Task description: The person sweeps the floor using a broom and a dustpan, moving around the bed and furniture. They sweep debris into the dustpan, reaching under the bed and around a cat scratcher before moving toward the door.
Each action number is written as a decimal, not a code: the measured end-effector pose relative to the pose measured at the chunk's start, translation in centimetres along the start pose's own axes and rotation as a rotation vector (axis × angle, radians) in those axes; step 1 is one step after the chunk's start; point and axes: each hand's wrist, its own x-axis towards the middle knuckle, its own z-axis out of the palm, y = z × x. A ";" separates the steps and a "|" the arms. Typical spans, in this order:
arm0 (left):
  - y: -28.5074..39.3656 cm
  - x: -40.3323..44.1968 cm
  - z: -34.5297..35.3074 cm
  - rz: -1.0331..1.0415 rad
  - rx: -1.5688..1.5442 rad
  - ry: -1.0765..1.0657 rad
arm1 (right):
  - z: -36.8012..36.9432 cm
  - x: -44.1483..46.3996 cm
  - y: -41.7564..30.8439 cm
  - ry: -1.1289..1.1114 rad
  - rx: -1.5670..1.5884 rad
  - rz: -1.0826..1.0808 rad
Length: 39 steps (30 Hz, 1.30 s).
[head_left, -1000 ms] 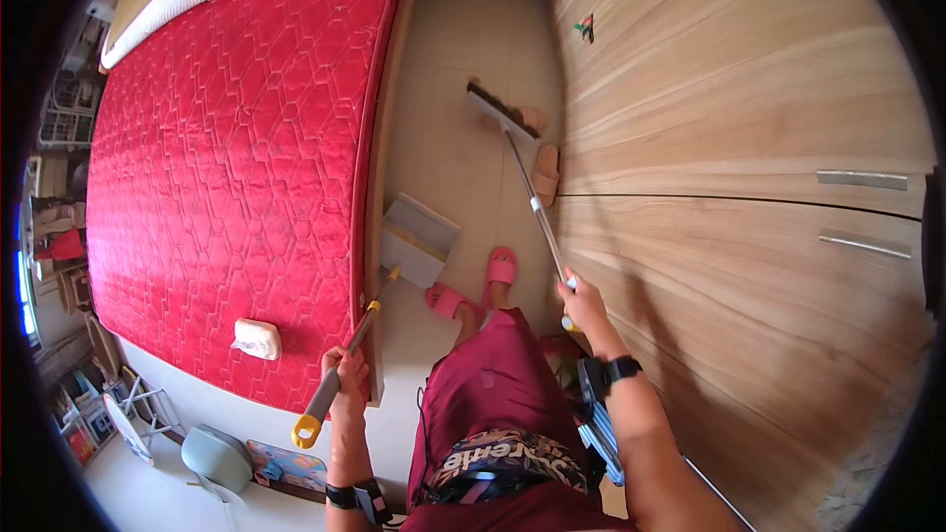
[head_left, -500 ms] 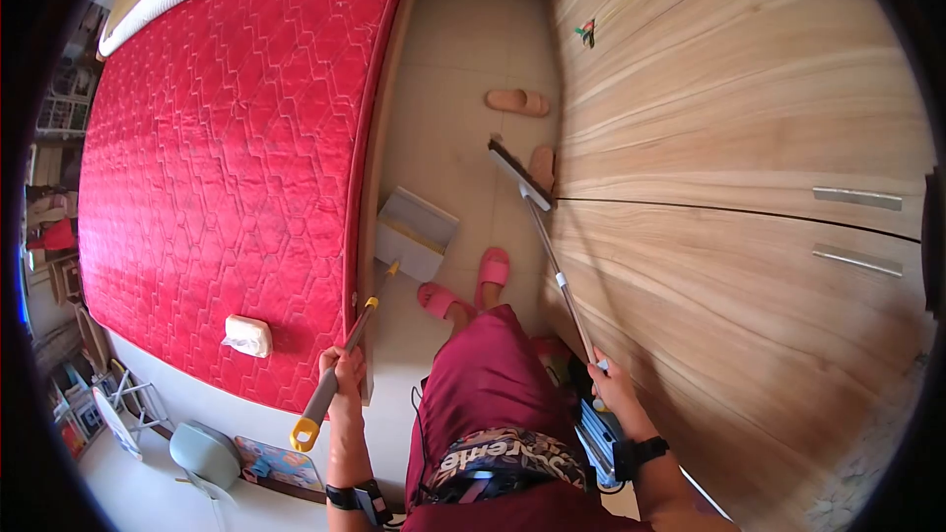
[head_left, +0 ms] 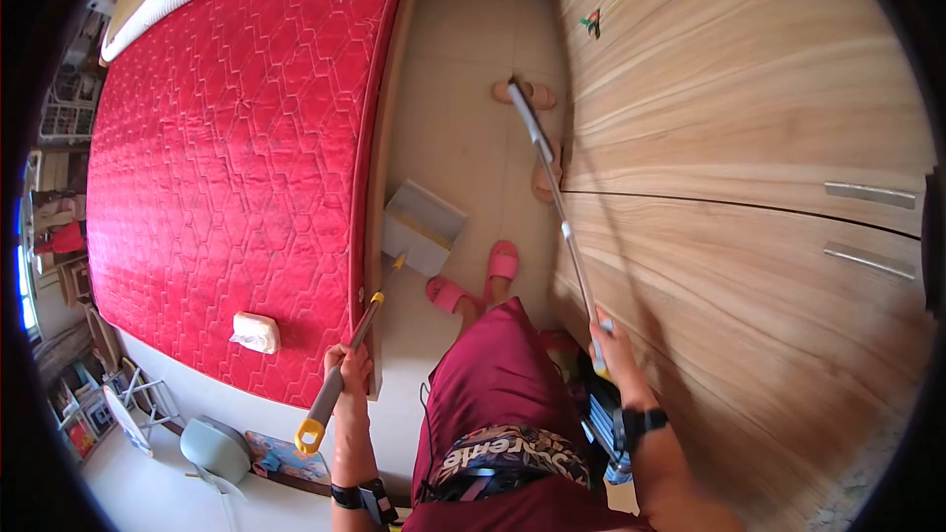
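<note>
My left hand (head_left: pixel 348 368) is wrapped round the grey and yellow handle of a long-handled dustpan (head_left: pixel 425 227), whose pan rests on the floor beside the bed. In my right hand (head_left: pixel 613 343) is the pole of a broom (head_left: pixel 577 258). The broom's long narrow head (head_left: pixel 530 121) is up by two tan slippers, one slipper (head_left: pixel 537 95) lying farther off and the other slipper (head_left: pixel 548 175) against the wooden front. From this angle I cannot tell whether the head touches the floor or the slippers.
A bed with a red quilted mattress (head_left: pixel 227 158) runs along the left, a white packet (head_left: pixel 256 332) on it. Wooden cabinet doors (head_left: pixel 729 118) line the right. My feet wear pink slippers (head_left: pixel 502 260). A stool (head_left: pixel 215 448) stands lower left.
The broom head has moved forward and turned, from beside the nearer tan slipper toward the farther one. My right hand has moved forward with it. The dustpan stays in place on the floor.
</note>
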 end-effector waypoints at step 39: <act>-1.2 0.2 0.2 0.017 -0.019 0.007 | 2.7 9.0 4.0 -0.023 -0.573 -0.114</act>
